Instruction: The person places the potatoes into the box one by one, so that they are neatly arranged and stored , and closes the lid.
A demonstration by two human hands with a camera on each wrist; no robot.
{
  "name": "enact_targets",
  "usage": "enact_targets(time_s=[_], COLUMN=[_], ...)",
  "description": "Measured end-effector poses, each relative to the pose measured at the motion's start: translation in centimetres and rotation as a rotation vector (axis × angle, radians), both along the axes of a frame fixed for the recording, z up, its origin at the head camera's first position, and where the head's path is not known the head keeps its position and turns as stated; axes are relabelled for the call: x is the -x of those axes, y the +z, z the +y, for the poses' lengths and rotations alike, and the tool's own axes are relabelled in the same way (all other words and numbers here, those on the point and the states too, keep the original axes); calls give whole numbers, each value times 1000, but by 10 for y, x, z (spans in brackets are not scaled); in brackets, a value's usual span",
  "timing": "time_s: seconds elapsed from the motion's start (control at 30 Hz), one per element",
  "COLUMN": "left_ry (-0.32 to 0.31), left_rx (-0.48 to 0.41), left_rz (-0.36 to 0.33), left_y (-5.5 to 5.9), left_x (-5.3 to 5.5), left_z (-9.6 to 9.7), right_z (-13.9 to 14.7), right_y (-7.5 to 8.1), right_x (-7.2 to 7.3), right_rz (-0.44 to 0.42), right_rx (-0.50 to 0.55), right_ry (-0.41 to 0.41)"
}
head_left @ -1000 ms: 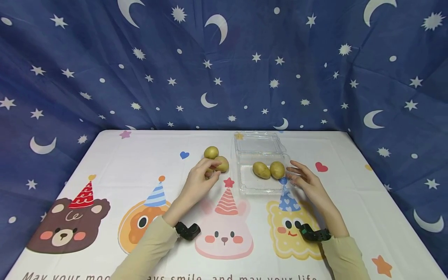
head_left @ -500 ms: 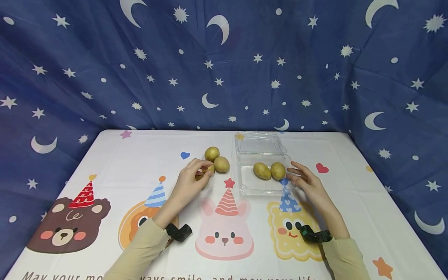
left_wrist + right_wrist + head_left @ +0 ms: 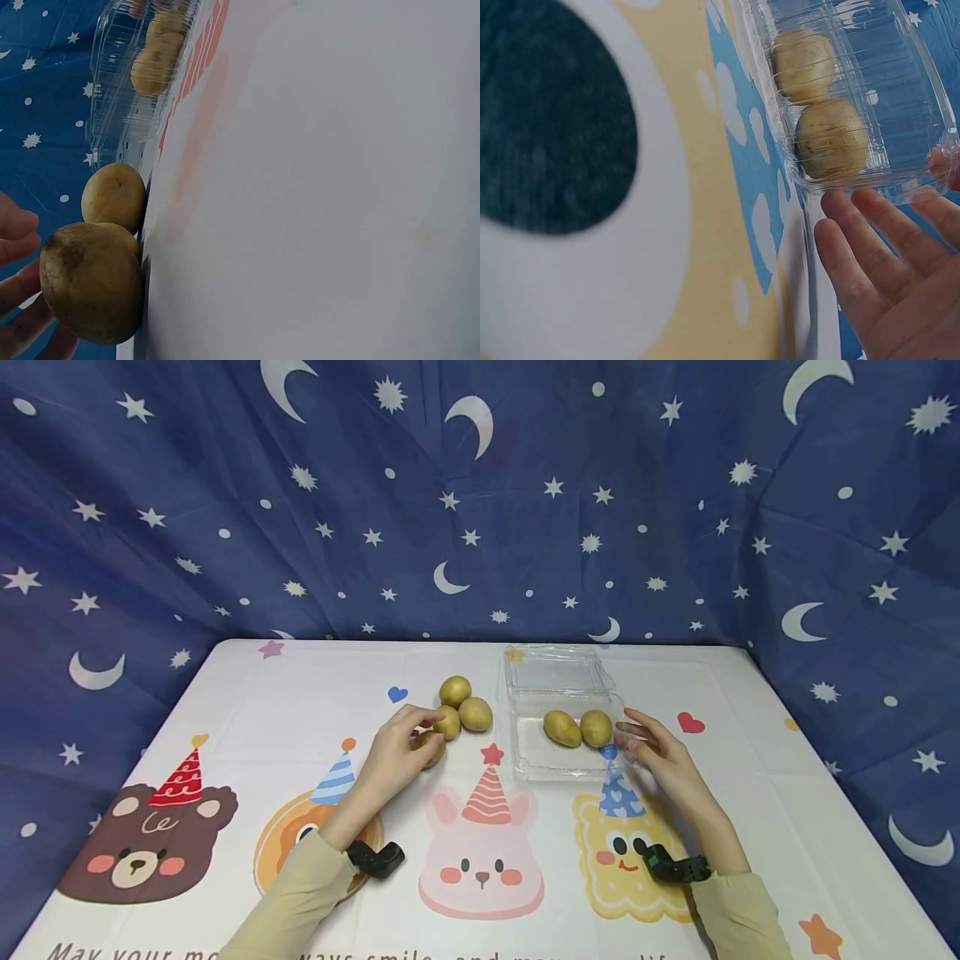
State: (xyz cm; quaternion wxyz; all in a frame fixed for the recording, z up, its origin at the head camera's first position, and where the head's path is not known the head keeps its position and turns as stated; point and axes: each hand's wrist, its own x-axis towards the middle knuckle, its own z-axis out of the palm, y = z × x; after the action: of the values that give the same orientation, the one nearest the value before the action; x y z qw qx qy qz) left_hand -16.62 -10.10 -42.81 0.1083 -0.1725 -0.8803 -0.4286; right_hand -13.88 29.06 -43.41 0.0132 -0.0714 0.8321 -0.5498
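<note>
1. On the table (image 3: 480, 852), the clear box (image 3: 531, 753) holds two potatoes (image 3: 562, 728).
2. Right hand (image 3: 660, 752): fingers spread beside its right wall.
3. Left hand (image 3: 397, 750): fingers around the nearest loose potato (image 3: 94, 289); pinching, I can't tell. Seemingly grasping; next calls for a firm hold.
4. That potato, left of the box, looks roundish, long axis and direction unclear.

I have four loose yellow-brown potatoes clustered on the tabletop (image 3: 330, 693): a rear potato (image 3: 455, 691), a rounded potato (image 3: 476, 715) in front, a middle potato (image 3: 448, 724), and the nearest potato (image 3: 94, 289), dark-blotched, by the left hand (image 3: 393, 752). My clear plastic clamshell (image 3: 536, 762) sits lid-open near the right hand (image 3: 658, 750); inside, an oblong potato (image 3: 562, 728) lies aslant beside a rounder potato (image 3: 596, 728).
</note>
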Motion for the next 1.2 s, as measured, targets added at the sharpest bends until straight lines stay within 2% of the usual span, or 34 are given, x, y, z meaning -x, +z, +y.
enact_targets(time_s=[0.27,0.5,0.73,0.93,1.2], left_ry=[5,-10,-35,-70,-131], left_rx=[58,90,189,218,252], left_rz=[-88,-150,-219,-248,-246], left_y=[-2,3,5,6,9], left_x=[0,-1,-3,-2,-2], left_z=[-3,-7,-10,-13,-18], right_z=[0,0,-1,-1,-1], right_y=[-1,-1,-1,0,1], right_x=[-1,-1,-1,-1,-1], right_rz=[11,6,3,-5,2], right_rx=[0,-8,-14,-13,-11], right_ry=[4,-3,-2,-3,2])
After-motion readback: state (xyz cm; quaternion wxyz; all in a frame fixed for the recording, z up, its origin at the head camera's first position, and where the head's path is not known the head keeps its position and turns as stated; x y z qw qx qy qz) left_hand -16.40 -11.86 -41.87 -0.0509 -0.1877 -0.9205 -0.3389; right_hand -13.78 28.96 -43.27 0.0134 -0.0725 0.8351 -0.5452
